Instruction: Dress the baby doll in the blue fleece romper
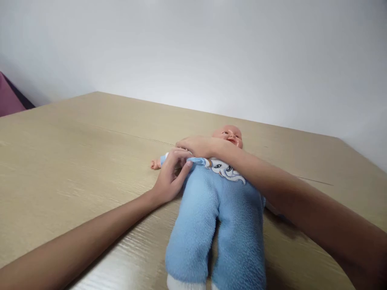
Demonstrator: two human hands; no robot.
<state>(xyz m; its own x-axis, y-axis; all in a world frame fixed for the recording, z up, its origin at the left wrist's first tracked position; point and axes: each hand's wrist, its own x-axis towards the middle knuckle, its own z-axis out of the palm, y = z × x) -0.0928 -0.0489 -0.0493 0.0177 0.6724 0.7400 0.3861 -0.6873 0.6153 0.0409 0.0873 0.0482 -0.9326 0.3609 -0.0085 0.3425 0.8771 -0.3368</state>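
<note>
A baby doll (227, 135) lies on its back on the table, its head away from me and its legs toward me. It wears a fleecy light blue outfit (196, 217) with a white cartoon animal face (222, 167) on the front. At the doll's left-hand side in the picture, my left hand (172, 173) pinches the blue cloth near the waist between thumb and fingers. My right arm crosses over the doll's chest, and my right hand (195, 146) rests by its shoulder and sleeve. The right fingertips are partly hidden behind the left hand.
The doll lies on a wide light wood table (75, 161) with a thin seam across it. Behind stands a plain pale wall (193, 52). Something pink (10, 96) shows past the table at the far left.
</note>
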